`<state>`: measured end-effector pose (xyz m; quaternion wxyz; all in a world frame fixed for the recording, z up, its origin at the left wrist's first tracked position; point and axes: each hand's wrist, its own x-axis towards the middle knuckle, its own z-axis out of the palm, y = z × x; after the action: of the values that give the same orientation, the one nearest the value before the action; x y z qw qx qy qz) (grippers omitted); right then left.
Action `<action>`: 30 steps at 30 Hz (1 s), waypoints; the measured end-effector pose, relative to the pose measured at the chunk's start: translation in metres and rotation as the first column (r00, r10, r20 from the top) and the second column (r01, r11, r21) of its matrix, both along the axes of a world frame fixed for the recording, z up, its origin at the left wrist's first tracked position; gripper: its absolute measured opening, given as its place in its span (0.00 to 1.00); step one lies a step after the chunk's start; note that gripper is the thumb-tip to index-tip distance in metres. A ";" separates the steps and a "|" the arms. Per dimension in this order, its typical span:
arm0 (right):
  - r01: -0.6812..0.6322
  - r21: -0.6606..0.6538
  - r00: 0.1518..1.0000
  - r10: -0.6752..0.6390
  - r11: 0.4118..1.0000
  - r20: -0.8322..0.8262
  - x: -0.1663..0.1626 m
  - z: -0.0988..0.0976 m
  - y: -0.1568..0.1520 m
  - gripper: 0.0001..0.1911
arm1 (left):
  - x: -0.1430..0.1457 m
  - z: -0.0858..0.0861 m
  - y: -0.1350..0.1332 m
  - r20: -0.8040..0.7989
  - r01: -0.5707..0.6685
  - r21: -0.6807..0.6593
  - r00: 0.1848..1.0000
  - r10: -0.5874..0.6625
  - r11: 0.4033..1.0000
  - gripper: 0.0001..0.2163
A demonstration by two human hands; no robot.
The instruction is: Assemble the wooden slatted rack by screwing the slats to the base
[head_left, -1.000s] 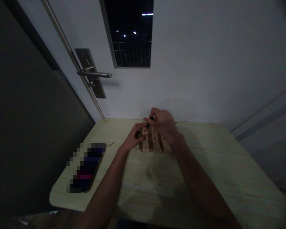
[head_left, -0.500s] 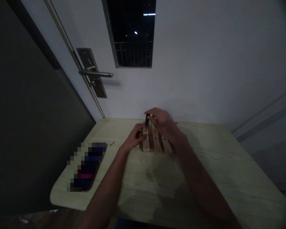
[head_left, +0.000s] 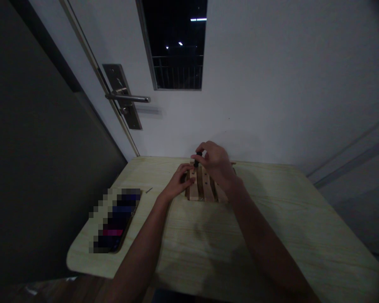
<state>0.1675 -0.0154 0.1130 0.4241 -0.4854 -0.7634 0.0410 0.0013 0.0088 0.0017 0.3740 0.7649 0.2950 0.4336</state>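
Small black tool (head_left: pixel 196 159) is standing nearly upright, tip on the wooden slat board (head_left: pixel 204 190) at far side of table (head_left: pixel 271 223). R hand (head_left: pixel 217 163) is pinching its top w/ closed fingers; L hand (head_left: pixel 177 182), half-open & empty, is resting on board's left edge

A dim, underexposed indoor view. Weak light from an unseen source falls on the pale table (head_left: pixel 287 235), which with the white wall (head_left: pixel 271 84) behind it is the brightest surface. Soft shadows lie on the table beneath the forearms and just right of the right hand (head_left: pixel 216 164). Left of the table everything sinks to near black. Above the table a window (head_left: pixel 177 46) is dark with a few small light points. Straight lines bow near the frame edges, corners darken, and a pixelated block (head_left: pixel 115 221) sits at the table's left end.
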 end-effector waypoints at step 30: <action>-0.117 -0.024 0.990 0.118 0.993 0.082 0.004 -0.005 0.000 0.11 | -0.001 0.001 0.000 -0.023 -0.009 0.025 1.000 0.010 1.000 0.15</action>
<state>0.1710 -0.0151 0.1084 0.3840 -0.4451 -0.8072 0.0532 0.0001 0.0084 0.0023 0.3589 0.7731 0.2972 0.4303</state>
